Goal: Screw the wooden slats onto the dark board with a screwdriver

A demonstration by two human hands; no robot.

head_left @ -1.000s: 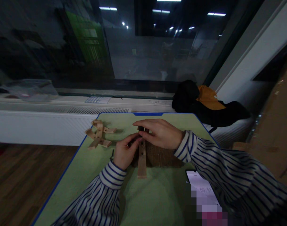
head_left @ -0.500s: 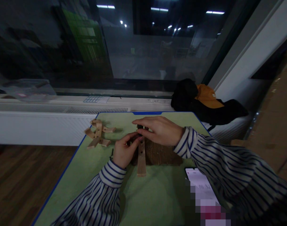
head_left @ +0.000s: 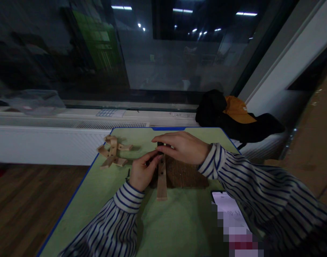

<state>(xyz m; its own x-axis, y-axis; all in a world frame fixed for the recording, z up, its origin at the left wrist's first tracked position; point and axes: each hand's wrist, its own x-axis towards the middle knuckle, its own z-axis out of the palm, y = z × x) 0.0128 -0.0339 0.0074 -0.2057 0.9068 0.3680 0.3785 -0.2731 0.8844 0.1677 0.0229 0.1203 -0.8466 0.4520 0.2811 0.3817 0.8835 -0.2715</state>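
Note:
A light wooden strip (head_left: 162, 182) with holes lies lengthwise on a darker brown board (head_left: 188, 175) on the green mat (head_left: 179, 225). My left hand (head_left: 142, 173) is curled at the strip's left side, with thumb and fingers pinched near its upper end. My right hand (head_left: 183, 147) reaches across from the right, fingers pressed down on the strip's far end, where something small and dark sits. What exactly the fingertips pinch is hidden. A cluster of joined wooden strips (head_left: 112, 155) lies at the mat's far left corner, apart from both hands.
A phone (head_left: 233, 223) with a lit screen lies on the mat at my right forearm. A black bag with an orange cap (head_left: 237, 110) rests on the sill at the back right. A white radiator ledge (head_left: 61, 123) runs behind the table, below a dark window.
Almost nothing has changed: both hands stay at the strip's far end, with only a slight shift of the view.

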